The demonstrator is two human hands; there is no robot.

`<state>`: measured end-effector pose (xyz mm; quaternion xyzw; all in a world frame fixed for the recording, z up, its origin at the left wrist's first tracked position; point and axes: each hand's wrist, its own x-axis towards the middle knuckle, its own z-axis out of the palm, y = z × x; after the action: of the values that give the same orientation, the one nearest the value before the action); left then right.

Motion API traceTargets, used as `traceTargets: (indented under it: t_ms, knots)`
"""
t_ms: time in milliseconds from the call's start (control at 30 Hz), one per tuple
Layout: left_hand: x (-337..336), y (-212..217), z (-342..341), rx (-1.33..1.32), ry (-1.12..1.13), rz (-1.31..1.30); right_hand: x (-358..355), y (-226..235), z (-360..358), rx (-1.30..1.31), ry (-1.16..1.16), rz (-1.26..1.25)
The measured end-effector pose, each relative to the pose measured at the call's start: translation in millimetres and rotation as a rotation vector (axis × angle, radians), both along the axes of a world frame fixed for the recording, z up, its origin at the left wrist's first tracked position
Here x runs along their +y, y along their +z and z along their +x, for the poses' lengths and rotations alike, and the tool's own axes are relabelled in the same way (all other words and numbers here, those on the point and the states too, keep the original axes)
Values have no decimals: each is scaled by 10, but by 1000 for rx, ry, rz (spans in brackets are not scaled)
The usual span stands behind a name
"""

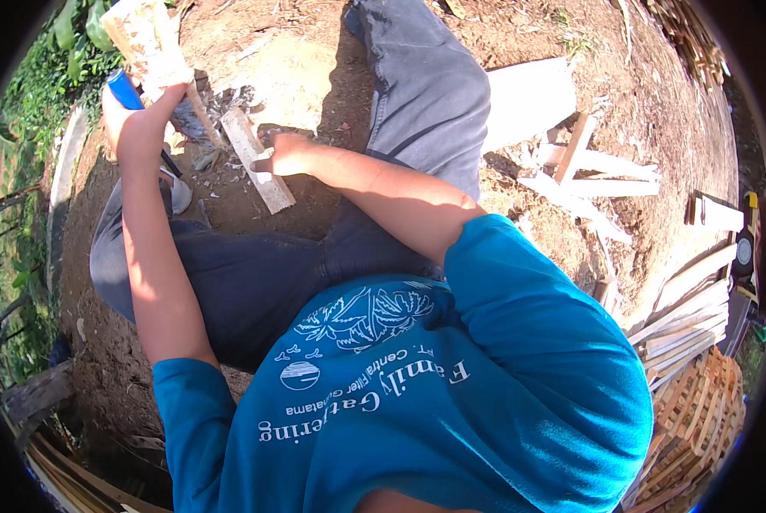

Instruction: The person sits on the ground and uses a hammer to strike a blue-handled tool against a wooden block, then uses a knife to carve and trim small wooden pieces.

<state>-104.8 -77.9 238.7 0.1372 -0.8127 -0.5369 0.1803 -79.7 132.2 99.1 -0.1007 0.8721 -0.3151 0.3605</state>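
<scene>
My left hand (pixel 144 124) is raised at the upper left, its fingers wrapped round a blue handle-like thing (pixel 124 89). Against the same hand stands a pale, sunlit piece of split wood (pixel 148 43); the glare hides how the two meet. A thin dark rod or blade (pixel 171 162) shows below the hand, and I cannot tell whether it joins the blue part. My right hand (pixel 287 155) is closed on the side of a flat wooden strip (pixel 255 158), which slants over the soil between my legs.
Pale split wood pieces (pixel 601 184) lie on bare soil to the right of my knee. Farther right are stacked slats (pixel 686 316) and a woven basket-like lattice (pixel 699 406). Green plants (pixel 24 111) border the left side, beside a long grey plank or kerb (pixel 67 171).
</scene>
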Motion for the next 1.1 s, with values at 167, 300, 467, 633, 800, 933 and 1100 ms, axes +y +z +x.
traceTargets:
  t_ms: [167, 300, 467, 633, 800, 933, 1100]
  knots:
    - [65, -60, 0, -20, -19, 21, 1586, 1152, -357, 519, -571, -718]
    - [57, -115, 9, -27, -62, 96, 3082, 933, -203, 613, -1222, -314]
    - [210, -167, 50, 46, -108, 128, 4156, -668, 65, 344, -1440, 223]
    - [121, -70, 323, 59, -46, 58, 3715, -718, -95, 44, -1815, -163]
    - [200, -127, 249, 17, -36, 135, 4218, -920, -7, 722, -1800, -398]
    - [133, -6, 375, 124, 41, 220, 4044, 161, -152, 660, -1623, 154]
    - [-11, -75, 328, 167, 20, 187, 3869, 1824, -114, 1174, -1134, -401]
